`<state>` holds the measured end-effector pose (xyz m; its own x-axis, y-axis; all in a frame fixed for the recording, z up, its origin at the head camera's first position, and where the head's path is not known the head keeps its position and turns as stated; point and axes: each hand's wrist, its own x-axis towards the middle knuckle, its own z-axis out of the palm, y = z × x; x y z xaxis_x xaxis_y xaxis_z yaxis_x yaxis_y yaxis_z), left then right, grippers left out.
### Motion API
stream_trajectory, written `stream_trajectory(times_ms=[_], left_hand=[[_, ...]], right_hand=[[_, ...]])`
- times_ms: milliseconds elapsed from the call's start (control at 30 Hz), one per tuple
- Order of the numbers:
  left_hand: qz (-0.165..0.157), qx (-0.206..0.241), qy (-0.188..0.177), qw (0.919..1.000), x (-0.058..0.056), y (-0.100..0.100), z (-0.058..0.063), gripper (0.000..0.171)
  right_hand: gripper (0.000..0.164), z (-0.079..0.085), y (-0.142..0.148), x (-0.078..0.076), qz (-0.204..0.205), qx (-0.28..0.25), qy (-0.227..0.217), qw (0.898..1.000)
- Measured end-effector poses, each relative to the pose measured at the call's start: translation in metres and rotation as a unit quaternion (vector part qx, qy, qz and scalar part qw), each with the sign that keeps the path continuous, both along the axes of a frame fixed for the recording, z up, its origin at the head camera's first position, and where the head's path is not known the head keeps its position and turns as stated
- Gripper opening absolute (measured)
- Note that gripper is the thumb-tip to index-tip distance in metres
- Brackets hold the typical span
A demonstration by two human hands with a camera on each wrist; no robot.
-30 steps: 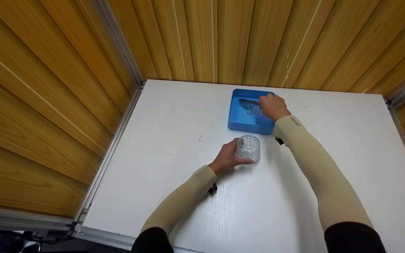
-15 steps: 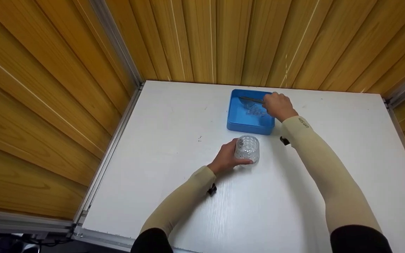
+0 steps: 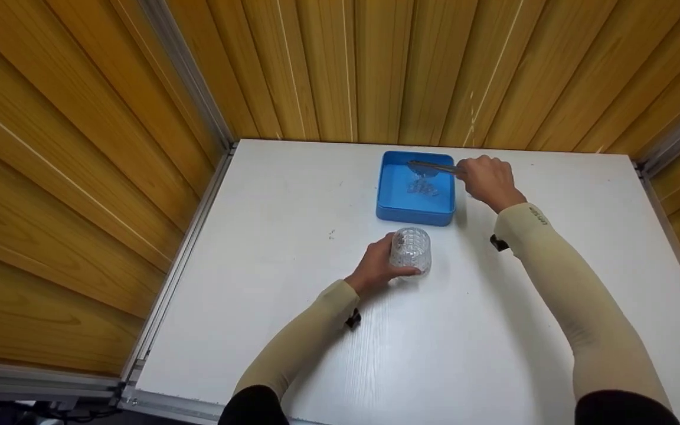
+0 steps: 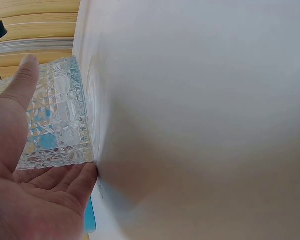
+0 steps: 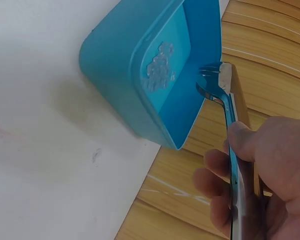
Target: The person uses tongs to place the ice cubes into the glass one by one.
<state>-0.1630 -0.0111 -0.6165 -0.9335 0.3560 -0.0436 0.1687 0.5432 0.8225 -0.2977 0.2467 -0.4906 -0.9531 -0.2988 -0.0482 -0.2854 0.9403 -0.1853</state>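
Observation:
My left hand (image 3: 373, 265) grips a clear cut-glass cup (image 3: 411, 251) standing on the white table, thumb on the near side. The left wrist view shows the faceted glass (image 4: 62, 110) between the thumb and fingers. My right hand (image 3: 489, 180) holds metal tongs (image 3: 438, 167) by the handle, with a fork-like end (image 5: 210, 82) over the far part of a blue box (image 3: 414, 216). A cluster of small clear pieces (image 3: 422, 187) lies on the box floor. Whether the tongs hold any pieces, I cannot tell.
Behind the white table (image 3: 281, 236) rises a wood-patterned wall (image 3: 375, 71). Another such panel (image 3: 62, 177) stands at the left, with a metal rail along the table edge. The box walls stand around the clear pieces. Small dark marks (image 3: 332, 234) show on the tabletop.
My right hand has moved right and slightly away from the box's middle, bringing the tongs up off the clear pieces. The left hand and the glass stay where they were.

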Motion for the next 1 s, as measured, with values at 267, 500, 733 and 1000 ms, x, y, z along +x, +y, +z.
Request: stream_trajectory(times_ms=[267,500,733,1000], left_hand=[[0.004,0.003,-0.008,1.0,0.001,-0.003,-0.002,0.097],[0.004,0.01,-0.006,0.9999,0.001,-0.003,-0.001,0.098],[0.002,0.012,-0.011,0.9999,0.001,-0.005,0.0,0.098],[-0.008,0.022,0.004,0.9997,0.001,-0.008,-0.001,0.096]], right_hand=[[0.026,-0.002,0.012,0.008,-0.006,-0.028,-0.021,0.999],[0.029,0.003,0.018,0.021,0.007,-0.044,-0.018,0.999],[0.026,0.012,0.02,0.042,0.035,-0.043,0.002,0.998],[0.021,0.019,0.023,0.07,0.068,-0.055,0.039,0.995]])
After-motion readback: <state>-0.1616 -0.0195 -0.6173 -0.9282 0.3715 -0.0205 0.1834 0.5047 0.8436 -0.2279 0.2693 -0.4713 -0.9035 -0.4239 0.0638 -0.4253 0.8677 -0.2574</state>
